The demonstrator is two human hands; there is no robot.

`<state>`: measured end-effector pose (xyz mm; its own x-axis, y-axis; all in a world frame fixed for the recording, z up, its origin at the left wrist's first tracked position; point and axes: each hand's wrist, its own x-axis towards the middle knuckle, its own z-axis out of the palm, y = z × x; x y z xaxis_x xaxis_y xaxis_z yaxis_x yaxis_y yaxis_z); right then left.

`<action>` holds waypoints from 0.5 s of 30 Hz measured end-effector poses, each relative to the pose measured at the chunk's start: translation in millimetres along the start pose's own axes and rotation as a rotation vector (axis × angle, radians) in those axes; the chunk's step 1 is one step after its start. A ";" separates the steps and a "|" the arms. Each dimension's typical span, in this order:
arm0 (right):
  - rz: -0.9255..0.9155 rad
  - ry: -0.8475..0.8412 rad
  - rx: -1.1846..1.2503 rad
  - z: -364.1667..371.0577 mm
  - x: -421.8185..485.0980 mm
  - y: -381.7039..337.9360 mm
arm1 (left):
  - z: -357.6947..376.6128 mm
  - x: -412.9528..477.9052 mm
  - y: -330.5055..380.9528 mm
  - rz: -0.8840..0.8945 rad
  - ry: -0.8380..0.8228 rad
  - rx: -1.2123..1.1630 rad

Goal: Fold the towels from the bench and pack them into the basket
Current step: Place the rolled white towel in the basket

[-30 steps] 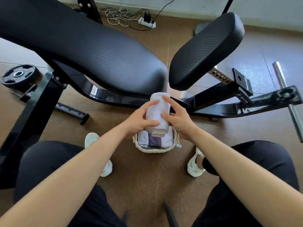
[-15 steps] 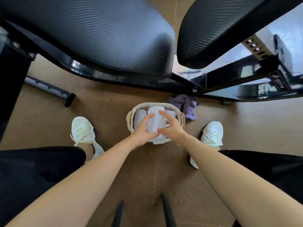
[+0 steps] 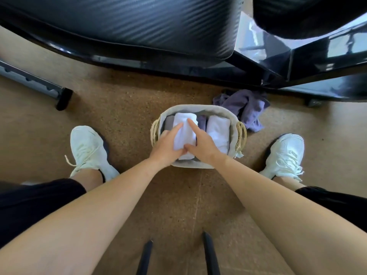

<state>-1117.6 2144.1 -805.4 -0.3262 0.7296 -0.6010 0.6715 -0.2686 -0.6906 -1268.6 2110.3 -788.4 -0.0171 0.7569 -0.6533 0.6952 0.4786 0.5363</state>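
We are grasping the folded white towel (image 3: 184, 133) with our left hand (image 3: 165, 146) and right hand (image 3: 202, 144), holding it inside the basket (image 3: 198, 108), between other folded towels on the floor.

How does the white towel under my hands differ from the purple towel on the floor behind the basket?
The white towel is folded into a neat roll; the purple towel is crumpled and unfolded. The white towel sits inside the basket, pressed between the left hand and right hand; the purple towel lies on the floor just outside the rim, untouched. Both look like soft cloth.
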 end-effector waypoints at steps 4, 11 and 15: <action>-0.032 -0.090 -0.290 -9.4 11.5 7.8 | 14.2 2.7 2.8 0.028 0.127 0.285; -0.288 0.418 -0.432 -67.6 5.4 22.4 | 13.1 12.8 -6.9 0.479 0.053 0.674; -0.163 0.682 -0.401 -103.5 11.4 44.2 | 7.2 15.5 -9.9 0.434 0.080 0.707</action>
<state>-1022.8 2205.7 -801.2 -0.0499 0.9980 -0.0381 0.8804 0.0259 -0.4734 -1270.6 2114.1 -807.6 0.3242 0.8516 -0.4119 0.9386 -0.2353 0.2523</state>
